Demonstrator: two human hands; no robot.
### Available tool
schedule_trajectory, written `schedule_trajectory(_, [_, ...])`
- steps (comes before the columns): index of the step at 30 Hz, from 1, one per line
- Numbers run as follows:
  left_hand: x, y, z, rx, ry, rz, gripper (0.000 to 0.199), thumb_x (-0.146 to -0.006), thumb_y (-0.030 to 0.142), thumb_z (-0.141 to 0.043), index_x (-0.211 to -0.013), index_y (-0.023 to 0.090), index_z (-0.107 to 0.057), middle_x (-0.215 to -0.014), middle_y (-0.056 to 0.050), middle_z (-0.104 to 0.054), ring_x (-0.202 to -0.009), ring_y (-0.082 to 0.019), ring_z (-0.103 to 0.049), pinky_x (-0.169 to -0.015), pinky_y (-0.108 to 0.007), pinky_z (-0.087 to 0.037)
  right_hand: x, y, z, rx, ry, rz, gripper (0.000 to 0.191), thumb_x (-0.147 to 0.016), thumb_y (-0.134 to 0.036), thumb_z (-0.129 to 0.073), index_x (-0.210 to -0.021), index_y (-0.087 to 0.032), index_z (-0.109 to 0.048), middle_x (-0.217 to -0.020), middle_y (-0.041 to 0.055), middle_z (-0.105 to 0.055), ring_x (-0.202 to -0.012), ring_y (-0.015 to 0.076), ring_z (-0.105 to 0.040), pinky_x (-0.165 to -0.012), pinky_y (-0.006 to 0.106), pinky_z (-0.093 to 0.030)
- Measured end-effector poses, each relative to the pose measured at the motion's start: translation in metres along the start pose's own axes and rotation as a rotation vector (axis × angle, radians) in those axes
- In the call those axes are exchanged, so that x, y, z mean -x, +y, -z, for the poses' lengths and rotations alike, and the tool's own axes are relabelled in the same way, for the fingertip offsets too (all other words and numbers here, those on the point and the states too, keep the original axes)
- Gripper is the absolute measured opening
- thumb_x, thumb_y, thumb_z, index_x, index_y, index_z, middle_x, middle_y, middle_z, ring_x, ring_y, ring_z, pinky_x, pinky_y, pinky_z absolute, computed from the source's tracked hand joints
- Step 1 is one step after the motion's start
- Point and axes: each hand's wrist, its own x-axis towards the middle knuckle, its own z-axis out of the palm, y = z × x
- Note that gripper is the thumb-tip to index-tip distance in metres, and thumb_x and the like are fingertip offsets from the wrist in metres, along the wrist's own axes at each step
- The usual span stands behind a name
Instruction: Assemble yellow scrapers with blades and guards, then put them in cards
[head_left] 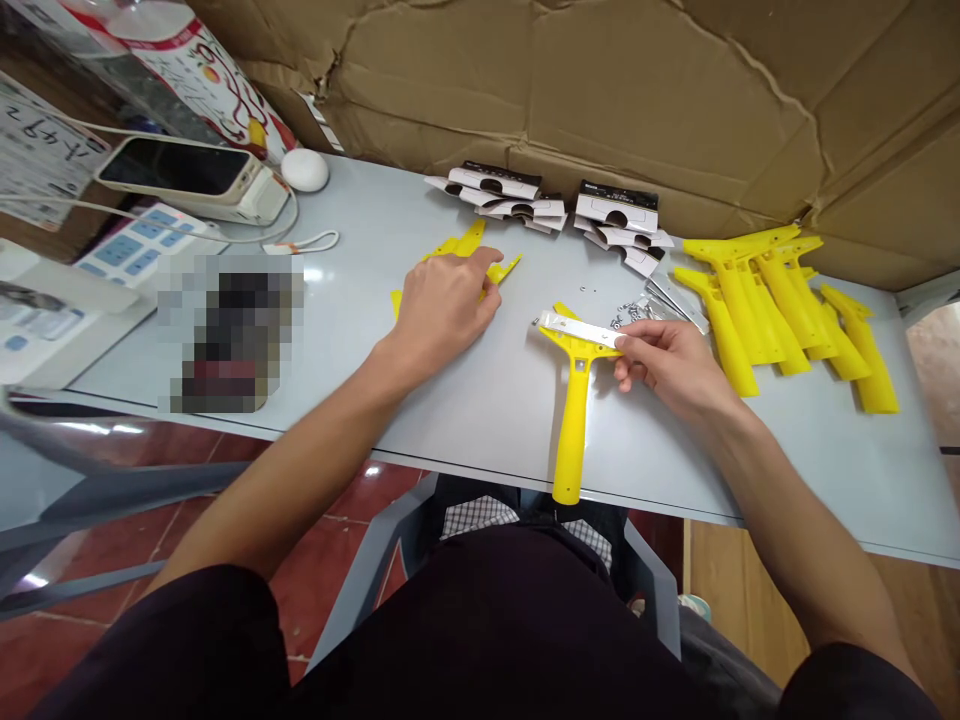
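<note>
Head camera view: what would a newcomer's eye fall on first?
Probably the bright yellow handle just right of centre, with the right hand holding a silver strip across its top. Next, perhaps, the cluster of similar yellow handles toward the right end of the table.

The place looks like a small, simple workshop. Many similar yellow handles (799, 303) lie toward the right edge of the table (480, 415), with small metal parts (627, 316) near them. Printed card sleeves (616, 207) lie along the far edge, before a wall of cardboard (600, 90). Near the left edge is a power strip (139, 246); below, a red tiled floor (322, 565).
</note>
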Motion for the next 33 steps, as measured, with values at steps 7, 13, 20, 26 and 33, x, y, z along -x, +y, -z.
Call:
schedule_trajectory(7, [-0.006, 0.002, 0.015, 0.439, -0.044, 0.111, 0.071, -0.083, 0.017, -0.069, -0.154, 0.019, -0.062, -0.093, -0.003, -0.080, -0.088, -0.022, -0.074, -0.096, -0.039, -0.060, 0.001, -0.003, -0.002, 0.025, 0.008, -0.011, 0.016, -0.088, -0.035, -0.085, -0.091, -0.020, -0.079, -0.068, 0.0034, -0.071, -0.058, 0.0158, -0.067, -0.059, 0.032, -0.062])
schedule_trajectory(13, [-0.004, 0.008, 0.015, 0.764, -0.185, 0.187, 0.078, -0.077, 0.015, -0.075, -0.154, 0.017, -0.062, -0.110, -0.009, -0.075, -0.093, -0.024, -0.077, -0.086, -0.041, -0.066, 0.002, -0.004, -0.003, 0.017, 0.006, -0.006, 0.018, -0.087, -0.036, -0.087, -0.091, -0.020, -0.079, -0.067, 0.0037, -0.070, -0.057, 0.0166, -0.068, -0.057, 0.033, -0.062])
schedule_trajectory(20, [-0.002, 0.013, 0.007, 1.043, -0.307, 0.174, 0.034, -0.082, 0.021, -0.073, -0.116, 0.022, -0.077, -0.100, -0.007, -0.076, -0.093, -0.026, -0.079, -0.082, -0.045, -0.070, 0.002, -0.003, -0.004, -0.014, 0.002, -0.011, 0.019, -0.087, -0.034, -0.088, -0.091, -0.018, -0.079, -0.066, 0.0033, -0.071, -0.056, 0.0154, -0.068, -0.057, 0.031, -0.061])
schedule_trajectory(26, [-0.007, 0.011, 0.008, 1.080, -0.109, 0.269, 0.011, -0.088, 0.028, -0.071, -0.090, 0.020, -0.078, -0.110, -0.012, -0.080, -0.104, -0.026, -0.076, -0.082, -0.040, -0.067, 0.001, 0.000, -0.003, -0.011, -0.015, 0.005, 0.023, -0.087, -0.038, -0.090, -0.091, -0.018, -0.079, -0.066, 0.0029, -0.071, -0.057, 0.0158, -0.068, -0.057, 0.032, -0.060])
schedule_trajectory(33, [0.008, 0.030, 0.003, 1.184, -0.163, 0.255, 0.036, -0.076, 0.028, -0.087, -0.111, 0.023, -0.079, -0.087, -0.005, -0.077, -0.076, -0.019, -0.074, -0.077, -0.037, -0.066, 0.003, -0.005, -0.006, 0.010, -0.005, -0.018, 0.023, -0.087, -0.037, -0.088, -0.089, -0.017, -0.077, -0.064, 0.0038, -0.073, -0.051, 0.0153, -0.067, -0.056, 0.032, -0.058])
